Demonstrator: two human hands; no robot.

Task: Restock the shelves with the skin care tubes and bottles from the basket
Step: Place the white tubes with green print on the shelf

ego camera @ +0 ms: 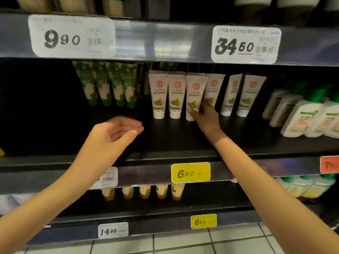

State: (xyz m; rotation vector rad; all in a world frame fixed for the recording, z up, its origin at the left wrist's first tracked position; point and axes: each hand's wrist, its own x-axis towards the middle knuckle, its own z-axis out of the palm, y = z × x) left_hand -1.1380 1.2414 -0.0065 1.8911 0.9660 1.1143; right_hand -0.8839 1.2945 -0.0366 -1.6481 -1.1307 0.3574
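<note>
The white tube [195,92] stands cap-down on the middle shelf [165,143], third in a row of like tubes, touching its neighbours on both sides; it looks light and soft-walled, a squeezable plastic body on a stiffer cap, so it should dent under a hard pinch and tip easily if nudged high up; the firm place to take it is low, at the cap or just above, where the footing is. The right hand [206,118] is at exactly that spot; its thumb [190,110] lies on the tube's lower front and the other fingers curl round the right side towards the back, a pinch as far as the shadow lets one judge. The left hand [117,131] hovers over bare shelf to the left, well apart from the tubes, fingers loosely extended and holding nothing; the basket is out of view.
</note>
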